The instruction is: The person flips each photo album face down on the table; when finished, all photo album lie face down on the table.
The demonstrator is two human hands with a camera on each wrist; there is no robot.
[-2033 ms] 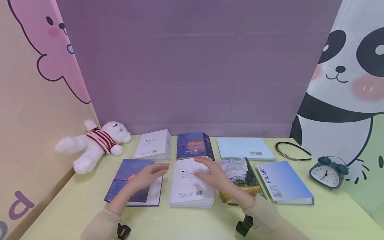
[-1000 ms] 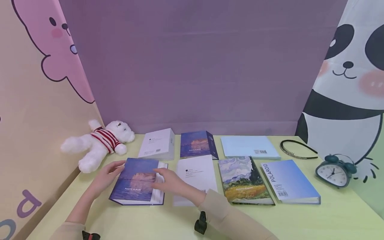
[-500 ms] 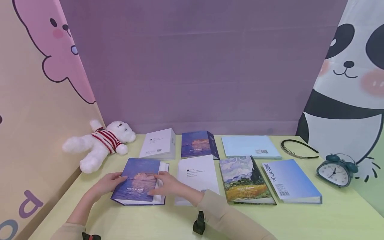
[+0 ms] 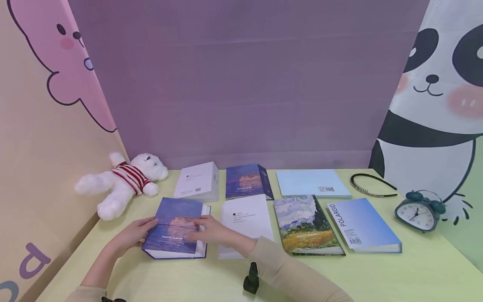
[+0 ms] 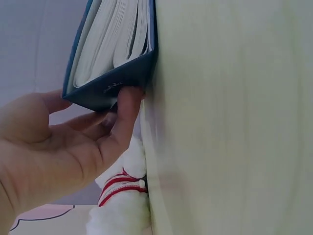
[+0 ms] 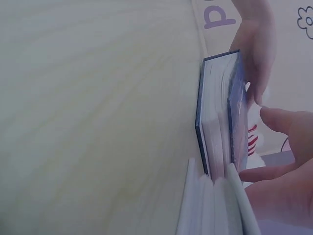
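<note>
A blue photo album [image 4: 171, 220] with a seascape cover lies at the front left of the table, its cover not reaching the right edge of the white pages. My left hand [image 4: 130, 235] grips its spine side. In the left wrist view the thumb is at the cover's edge and the curled fingers [image 5: 128, 110] press the spine [image 5: 110, 88] low down, close to the table. On the cover's right part rests my right hand [image 4: 219, 233], fingers extended; its thumb [image 6: 276, 120] looks apart from the cover in the right wrist view. Just right lies a white-backed album [image 4: 245, 214], partly under the right forearm.
Behind lie a white album [image 4: 194, 180], another seascape album [image 4: 243, 180] and a pale blue one [image 4: 309, 182]. To the right are a landscape-painting album [image 4: 303, 222], a POLAROID album [image 4: 366, 224], a headband [image 4: 367, 191] and an alarm clock [image 4: 416, 212]. A plush bear [image 4: 130, 180] lies left.
My left hand has gone from over the blue album to its spine side and taken hold. The right hand has come left from the white album onto the cover. The blue album has shifted slightly right.
</note>
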